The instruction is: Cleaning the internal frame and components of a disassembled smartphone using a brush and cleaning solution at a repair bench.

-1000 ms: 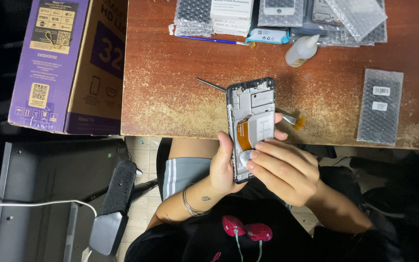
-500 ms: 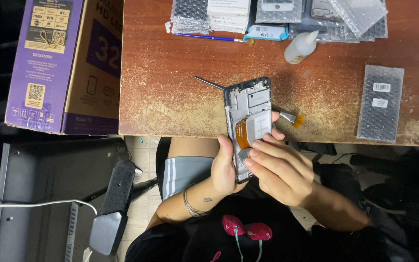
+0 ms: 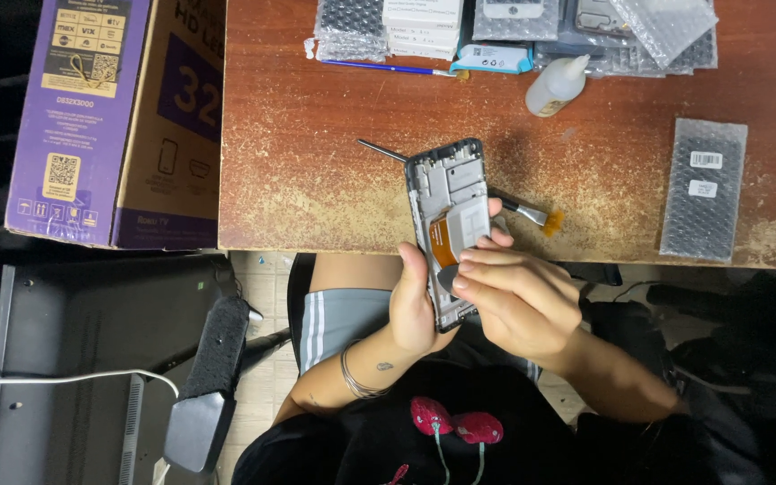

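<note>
Head view: one phone frame (image 3: 449,216), two hands.

Black top w/ red cherry print (image 3: 455,424), grey shorts w/ white side stripes (image 3: 338,319), thin bracelet (image 3: 352,382) + small tattoo (image 3: 384,365) on left forearm.

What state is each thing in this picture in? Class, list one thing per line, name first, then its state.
phone frame: back open, insides showing, held over the table edge
left hand: gripping the phone frame's side
right hand: fingers resting on the phone frame
glue bottle: lying on its side, capped
small brush: lying flat on the table
bubble-wrap pouch: flat, apart from the others
cardboard box: closed
</note>
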